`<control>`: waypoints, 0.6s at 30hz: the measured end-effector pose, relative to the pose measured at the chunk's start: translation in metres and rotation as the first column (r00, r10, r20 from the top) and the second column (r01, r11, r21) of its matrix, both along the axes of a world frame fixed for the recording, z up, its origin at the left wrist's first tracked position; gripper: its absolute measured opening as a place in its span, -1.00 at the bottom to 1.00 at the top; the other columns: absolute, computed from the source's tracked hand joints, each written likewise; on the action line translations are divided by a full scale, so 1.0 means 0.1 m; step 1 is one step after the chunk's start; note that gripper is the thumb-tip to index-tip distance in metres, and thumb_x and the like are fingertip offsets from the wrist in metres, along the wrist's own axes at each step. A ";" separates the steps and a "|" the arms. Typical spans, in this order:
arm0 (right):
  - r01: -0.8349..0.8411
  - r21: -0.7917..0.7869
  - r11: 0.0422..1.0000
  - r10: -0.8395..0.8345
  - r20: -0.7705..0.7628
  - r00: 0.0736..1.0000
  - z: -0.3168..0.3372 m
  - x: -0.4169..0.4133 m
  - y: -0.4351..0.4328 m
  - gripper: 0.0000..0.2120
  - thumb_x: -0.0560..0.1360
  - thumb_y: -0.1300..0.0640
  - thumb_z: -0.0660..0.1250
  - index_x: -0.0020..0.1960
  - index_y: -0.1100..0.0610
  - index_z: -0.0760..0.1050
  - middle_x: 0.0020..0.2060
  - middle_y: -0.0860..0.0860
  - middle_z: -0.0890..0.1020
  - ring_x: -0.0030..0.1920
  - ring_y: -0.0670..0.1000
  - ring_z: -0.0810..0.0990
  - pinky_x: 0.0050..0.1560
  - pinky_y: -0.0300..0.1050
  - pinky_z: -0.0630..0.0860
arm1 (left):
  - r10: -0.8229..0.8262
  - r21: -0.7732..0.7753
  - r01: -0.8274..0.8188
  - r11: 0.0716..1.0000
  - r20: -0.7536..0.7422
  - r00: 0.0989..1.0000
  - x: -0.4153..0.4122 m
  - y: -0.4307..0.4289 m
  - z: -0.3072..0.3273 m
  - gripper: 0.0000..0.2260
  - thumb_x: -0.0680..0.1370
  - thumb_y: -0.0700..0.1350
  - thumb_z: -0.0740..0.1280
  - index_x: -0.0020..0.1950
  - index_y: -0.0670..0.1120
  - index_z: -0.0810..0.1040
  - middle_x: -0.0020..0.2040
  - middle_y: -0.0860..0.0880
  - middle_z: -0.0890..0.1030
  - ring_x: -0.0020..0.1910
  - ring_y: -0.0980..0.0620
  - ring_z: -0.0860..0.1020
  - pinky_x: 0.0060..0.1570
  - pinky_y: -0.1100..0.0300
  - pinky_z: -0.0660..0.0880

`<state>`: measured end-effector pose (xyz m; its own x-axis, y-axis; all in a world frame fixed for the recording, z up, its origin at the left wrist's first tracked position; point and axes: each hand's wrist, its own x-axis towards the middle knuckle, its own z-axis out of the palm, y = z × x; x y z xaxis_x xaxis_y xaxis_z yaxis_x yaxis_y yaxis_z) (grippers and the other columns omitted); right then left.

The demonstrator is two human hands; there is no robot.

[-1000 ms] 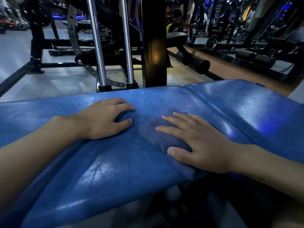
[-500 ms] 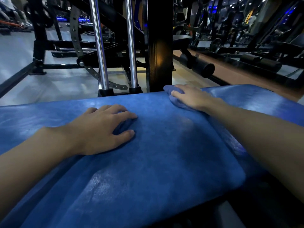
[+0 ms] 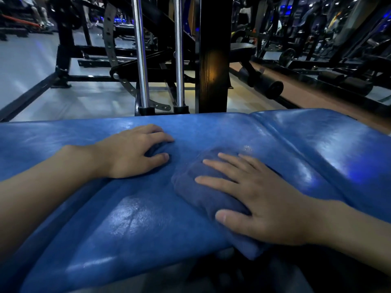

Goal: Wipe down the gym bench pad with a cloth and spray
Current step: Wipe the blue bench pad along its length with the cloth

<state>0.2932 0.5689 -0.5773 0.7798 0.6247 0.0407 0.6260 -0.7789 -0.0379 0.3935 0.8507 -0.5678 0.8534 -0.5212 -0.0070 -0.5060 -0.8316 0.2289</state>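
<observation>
A blue, shiny gym bench pad point(image 3: 131, 218) fills the lower half of the view, with a seam splitting off a second pad section point(image 3: 330, 149) to the right. A folded dark blue cloth point(image 3: 203, 193) lies on the pad near its front edge. My right hand point(image 3: 260, 199) presses flat on the cloth, fingers spread and pointing left. My left hand point(image 3: 133, 151) rests palm down on the bare pad to the left of the cloth, fingers slightly curled. No spray bottle is in view.
Just behind the pad stand a black upright post point(image 3: 212, 60) and two chrome guide rods point(image 3: 140, 56). Black machine frames point(image 3: 63, 56) and roller pads point(image 3: 268, 85) sit on the floor beyond. More gym machines fill the dim right background.
My right hand has pulled the cloth back from the pad's far edge toward the near edge. My left hand has stayed in place on the pad.
</observation>
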 end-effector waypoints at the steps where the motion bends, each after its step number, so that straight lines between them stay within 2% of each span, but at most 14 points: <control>1: -0.020 0.016 1.000 0.020 0.001 1.000 0.00 0.00 0.00 -0.39 0.47 -0.39 -0.05 0.50 -0.33 0.00 0.57 -0.20 0.05 0.57 -0.11 -0.09 0.52 0.00 -0.11 | 0.007 0.026 -0.008 1.000 0.016 1.000 0.00 0.00 0.00 -0.25 0.32 0.46 -0.08 0.46 0.24 0.31 0.44 0.19 0.30 0.43 0.12 0.28 0.45 0.07 0.19; 3: -0.014 0.049 0.999 0.014 -0.002 1.000 0.01 0.12 0.00 -0.40 0.46 -0.40 -0.03 0.49 -0.33 0.06 0.56 -0.20 0.12 0.56 -0.10 -0.01 0.50 -0.02 -0.04 | 0.011 0.076 -0.015 0.997 0.049 0.999 0.01 -0.01 0.00 -0.26 0.33 0.46 -0.11 0.46 0.26 0.28 0.45 0.20 0.29 0.45 0.11 0.26 0.45 -0.01 0.17; 5: 0.061 0.065 0.996 -0.059 -0.036 0.998 0.01 0.39 0.00 -0.37 0.44 -0.43 -0.08 0.49 -0.33 0.09 0.55 -0.21 0.13 0.56 -0.10 0.00 0.49 -0.02 -0.01 | 0.014 0.094 -0.020 0.995 0.064 0.998 0.00 -0.02 0.01 -0.27 0.34 0.45 -0.13 0.46 0.27 0.27 0.45 0.21 0.28 0.45 0.12 0.25 0.44 0.00 0.17; 8: 0.222 0.096 0.970 -0.220 -0.030 0.975 0.00 0.94 -0.04 -0.32 0.41 -0.45 -0.12 0.49 -0.28 0.17 0.54 -0.15 0.19 0.55 -0.07 0.06 0.49 0.12 0.05 | 0.020 0.089 -0.028 0.996 0.087 0.996 -0.04 -0.02 0.01 -0.27 0.34 0.45 -0.14 0.45 0.27 0.26 0.43 0.22 0.29 0.45 0.14 0.23 0.41 0.03 0.16; 10: 0.323 0.080 0.943 -0.324 -0.008 0.946 0.01 1.36 -0.09 -0.36 0.47 -0.41 -0.10 0.49 -0.24 0.20 0.52 -0.11 0.24 0.52 0.01 0.15 0.46 0.21 0.11 | 0.033 0.091 -0.042 0.995 0.096 0.995 -0.08 -0.01 0.01 -0.27 0.33 0.47 -0.15 0.45 0.30 0.25 0.42 0.25 0.28 0.45 0.17 0.20 0.39 0.03 0.15; 12: 0.408 0.093 0.908 -0.409 -0.002 0.912 0.02 1.77 -0.17 -0.47 0.51 -0.36 -0.06 0.43 -0.26 0.26 0.45 -0.06 0.36 0.43 0.09 0.30 0.38 0.27 0.22 | 0.052 0.098 -0.060 0.993 0.082 0.995 -0.12 0.01 0.01 -0.27 0.31 0.51 -0.14 0.44 0.34 0.22 0.42 0.26 0.26 0.45 0.18 0.19 0.38 0.00 0.16; 14: 0.471 0.148 0.869 -0.470 -0.044 0.881 0.03 2.06 -0.21 -0.55 0.47 -0.39 -0.06 0.27 -0.33 0.34 0.29 -0.03 0.50 0.28 0.14 0.44 0.25 0.28 0.35 | 0.062 0.118 -0.069 0.991 0.064 0.996 -0.14 0.03 0.00 -0.26 0.30 0.55 -0.13 0.44 0.37 0.19 0.43 0.27 0.24 0.45 0.18 0.22 0.39 -0.03 0.18; 16: 0.505 0.131 0.853 -0.500 -0.071 0.863 0.03 2.18 -0.21 -0.57 0.43 -0.38 -0.06 0.17 -0.31 0.37 0.18 0.00 0.54 0.19 0.16 0.48 0.18 0.27 0.40 | 0.063 0.135 -0.070 0.988 0.055 0.996 -0.15 0.04 0.00 -0.25 0.29 0.57 -0.15 0.45 0.38 0.16 0.44 0.27 0.23 0.45 0.18 0.21 0.41 -0.05 0.17; 18: 0.502 0.089 0.860 -0.500 -0.040 0.865 0.03 2.14 -0.17 -0.55 0.42 -0.34 -0.08 0.18 -0.27 0.37 0.20 0.03 0.54 0.19 0.17 0.46 0.18 0.30 0.39 | 0.065 0.135 -0.070 0.988 0.043 0.997 -0.16 0.04 0.00 -0.24 0.29 0.57 -0.14 0.45 0.38 0.16 0.45 0.27 0.23 0.46 0.17 0.20 0.41 -0.05 0.16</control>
<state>0.5074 0.5524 -0.5743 0.9875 0.1436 0.0645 0.1510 -0.9797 -0.1321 0.3774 0.8550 -0.5676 0.8875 -0.4590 -0.0408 -0.4540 -0.8862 0.0924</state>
